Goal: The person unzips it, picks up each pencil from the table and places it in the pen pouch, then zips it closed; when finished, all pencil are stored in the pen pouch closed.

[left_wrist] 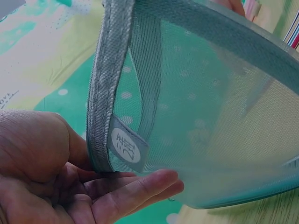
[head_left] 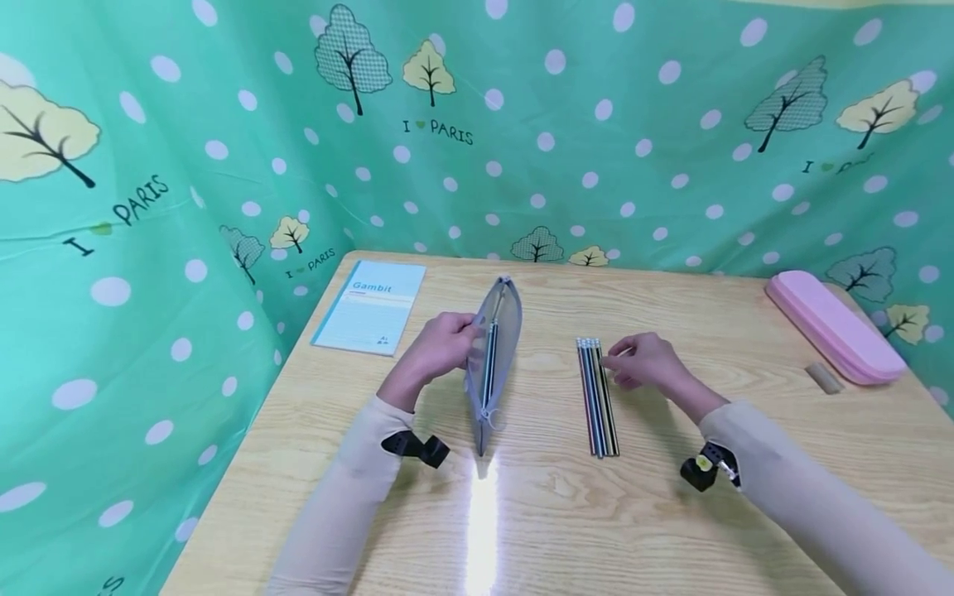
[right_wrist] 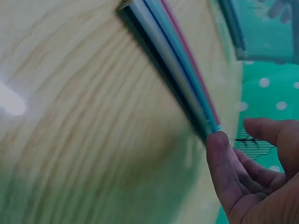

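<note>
L hand [head_left: 445, 343] grips mesh pouch [head_left: 508, 339] mid-frame, inside pencils [head_left: 489, 364] alrdy in; loose pencils [head_left: 597, 397] right of center still out (partway imo). R hand [head_left: 647, 361] half-spread beside 'em, nothing gripped afaict.

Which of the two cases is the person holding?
The grey mesh case, held in the left grip; the pink case lies untouched on the table, to the right.

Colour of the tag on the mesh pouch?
Grey tag with a pale oval; clearest in the left wrist view.
</note>
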Demonstrator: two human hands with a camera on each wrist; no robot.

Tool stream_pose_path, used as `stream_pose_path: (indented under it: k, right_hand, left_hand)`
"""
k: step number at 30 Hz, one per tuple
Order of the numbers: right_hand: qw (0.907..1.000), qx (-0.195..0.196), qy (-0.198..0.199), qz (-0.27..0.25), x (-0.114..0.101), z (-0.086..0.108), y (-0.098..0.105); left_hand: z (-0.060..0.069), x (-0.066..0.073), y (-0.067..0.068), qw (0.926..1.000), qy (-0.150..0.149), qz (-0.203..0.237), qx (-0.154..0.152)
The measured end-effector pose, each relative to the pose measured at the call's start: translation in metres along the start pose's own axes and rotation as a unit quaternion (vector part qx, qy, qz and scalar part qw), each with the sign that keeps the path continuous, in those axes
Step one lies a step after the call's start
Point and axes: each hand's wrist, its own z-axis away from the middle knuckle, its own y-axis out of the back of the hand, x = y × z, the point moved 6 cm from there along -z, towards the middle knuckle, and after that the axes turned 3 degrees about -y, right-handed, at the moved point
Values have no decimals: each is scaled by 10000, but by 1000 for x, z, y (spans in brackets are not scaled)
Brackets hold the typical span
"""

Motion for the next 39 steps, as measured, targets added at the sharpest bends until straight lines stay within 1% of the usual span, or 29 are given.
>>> stream_pose_path:
  k: [4, 7, 12, 18, 21, 25, 27, 31, 36, 39]
  right_hand:
    - [9998, -63, 92, 141, 9, -4, -5]
    - [9997, -103, 188, 138, 12, -5, -8]
    - [9994, -25, 299, 171, 11, -5, -10]
    - [9986, 105, 378, 342, 7, -6, -10]
    - [9967, 219, 521, 575, 6, -6, -10]
    - [9905, 443, 778, 1044, 4, -6, -12]
    - [9886, 493, 831, 1153, 3, -6, -13]
    - [9889, 495, 813, 1140, 2, -6, -15]
    - [9869, 534, 848, 1268, 1, -7, -16]
    - [9892, 466, 783, 1145, 2, -7, -16]
  left_hand:
    - [-1, 1, -2, 10000, -13, 6, -69]
    - [-1, 2, -3, 9999, -32, -17, -108]
    - [-2, 2, -1, 9999, -49, -73, -62]
    - [-3, 2, -1, 9999, -84, -77, -45]
    - [-3, 2, -2, 10000, -69, -64, -32]
    - [-3, 1, -2, 10000, -56, -31, -26]
    - [-3, 1, -2, 10000, -45, -28, -24]
    - [-1, 0, -2, 10000, -22, -18, -9]
    - [-1, 1, -2, 10000, -39, 21, -23]
    - [0, 0, -1, 10000, -32, 24, -16]
